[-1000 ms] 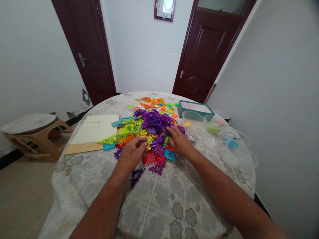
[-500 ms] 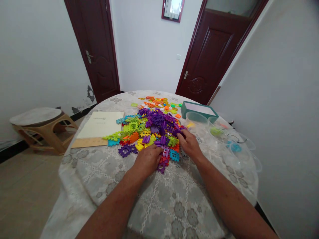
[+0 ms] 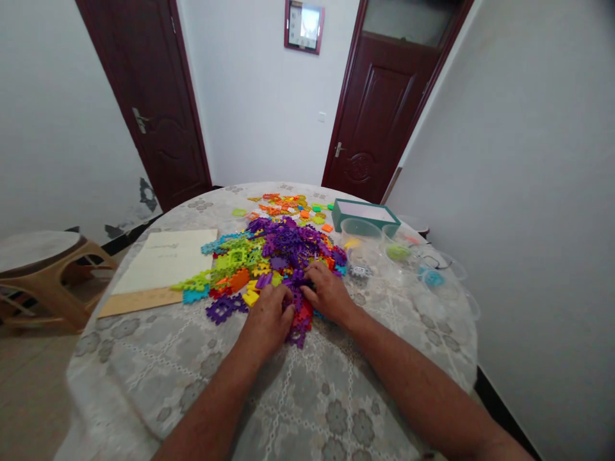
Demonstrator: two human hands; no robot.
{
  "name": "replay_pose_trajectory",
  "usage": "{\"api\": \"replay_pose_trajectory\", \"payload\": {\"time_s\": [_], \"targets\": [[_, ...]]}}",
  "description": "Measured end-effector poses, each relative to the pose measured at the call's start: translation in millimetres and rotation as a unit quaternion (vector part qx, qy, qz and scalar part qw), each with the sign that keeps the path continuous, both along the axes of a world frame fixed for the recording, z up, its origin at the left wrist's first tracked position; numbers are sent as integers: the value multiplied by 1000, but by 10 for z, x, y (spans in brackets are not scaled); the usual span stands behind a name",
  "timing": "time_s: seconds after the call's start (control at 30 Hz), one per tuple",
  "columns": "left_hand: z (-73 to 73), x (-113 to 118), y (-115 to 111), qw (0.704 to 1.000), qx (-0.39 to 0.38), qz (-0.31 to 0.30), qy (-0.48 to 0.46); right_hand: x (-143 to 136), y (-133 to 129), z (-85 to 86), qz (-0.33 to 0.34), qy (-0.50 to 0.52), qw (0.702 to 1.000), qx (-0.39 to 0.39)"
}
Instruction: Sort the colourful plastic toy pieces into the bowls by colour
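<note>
A heap of plastic toy pieces (image 3: pixel 288 240) lies on the table, purple on top, with green, yellow, orange, red and blue pieces around it. At the heap's near edge is my left hand (image 3: pixel 271 314), its fingers curled down over purple pieces; what they grip, if anything, is hidden. My right hand (image 3: pixel 329 291) is just to the right, thumb and fingers bent together at a dark purple piece (image 3: pixel 298 280). Purple and red pieces (image 3: pixel 298 323) show below and between the hands. A flat purple piece (image 3: pixel 221 309) lies left of my left hand.
Round table (image 3: pixel 192 365) with a patterned cloth. Paper (image 3: pixel 166 259) lies left. Smaller orange and yellow pieces (image 3: pixel 283 203) lie behind the heap. A green box (image 3: pixel 368 210) and clear tubs (image 3: pixel 362 240) stand right. A stool (image 3: pixel 52 269) is far left.
My right hand has moved left and in toward my left hand, onto the heap's near part. The view has turned a little to the right.
</note>
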State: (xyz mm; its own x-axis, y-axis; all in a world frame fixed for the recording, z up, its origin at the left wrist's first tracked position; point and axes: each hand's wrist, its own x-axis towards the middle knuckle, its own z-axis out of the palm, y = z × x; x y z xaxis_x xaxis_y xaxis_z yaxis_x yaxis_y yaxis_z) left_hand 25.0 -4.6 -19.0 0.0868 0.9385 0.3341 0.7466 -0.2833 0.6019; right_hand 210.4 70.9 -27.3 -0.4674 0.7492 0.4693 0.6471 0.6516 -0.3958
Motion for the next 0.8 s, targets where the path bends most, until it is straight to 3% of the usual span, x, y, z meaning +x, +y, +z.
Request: {"api": "replay_pose_trajectory", "payload": {"time_s": [0.27, 0.53, 0.7, 0.8], "targets": [[-14, -71, 37, 997, 42, 55, -36, 31, -66, 10, 28, 18, 999, -26], [114, -150, 18, 996, -4, 77, -35, 94, -53, 41, 27, 56, 996, -71], [70, -154, 28, 986, -55, 92, -129, 126, -69, 68, 33, 66, 994, -83], [30, -144, 32, 966, -86, 80, -230, 155, -28, 48, 13, 129, 982, -134]]}}
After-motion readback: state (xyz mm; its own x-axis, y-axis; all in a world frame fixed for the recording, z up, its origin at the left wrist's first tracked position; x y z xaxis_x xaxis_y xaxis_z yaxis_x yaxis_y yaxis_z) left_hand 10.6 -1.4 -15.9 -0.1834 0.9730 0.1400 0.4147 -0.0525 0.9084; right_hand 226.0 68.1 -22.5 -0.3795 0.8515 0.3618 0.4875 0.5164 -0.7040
